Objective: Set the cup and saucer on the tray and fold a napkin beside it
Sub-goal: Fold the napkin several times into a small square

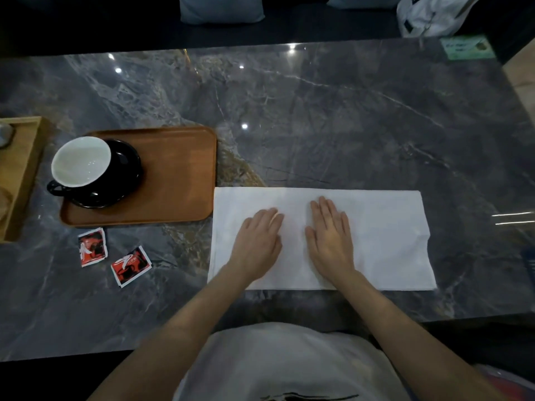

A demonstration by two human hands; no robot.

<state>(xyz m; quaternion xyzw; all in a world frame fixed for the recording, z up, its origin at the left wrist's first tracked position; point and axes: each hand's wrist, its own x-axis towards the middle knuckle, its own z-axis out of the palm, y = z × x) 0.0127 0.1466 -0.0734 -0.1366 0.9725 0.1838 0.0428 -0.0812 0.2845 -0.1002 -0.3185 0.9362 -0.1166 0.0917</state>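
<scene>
Both hands, the left hand (258, 238) and right hand (328, 236), lie spread flat on the long white paper napkin (385, 241) by the counter's near edge, probably smoothing it beside the brown wooden tray (179, 175) holding the white-lined black cup (82, 162) and black saucer (127, 169).

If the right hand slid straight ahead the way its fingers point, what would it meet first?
The right hand lies flat on the napkin, fingers pointing away from the person. Going on, it would cross the napkin's far edge onto the bare marble table; nothing else appears to lie in that line.
</scene>
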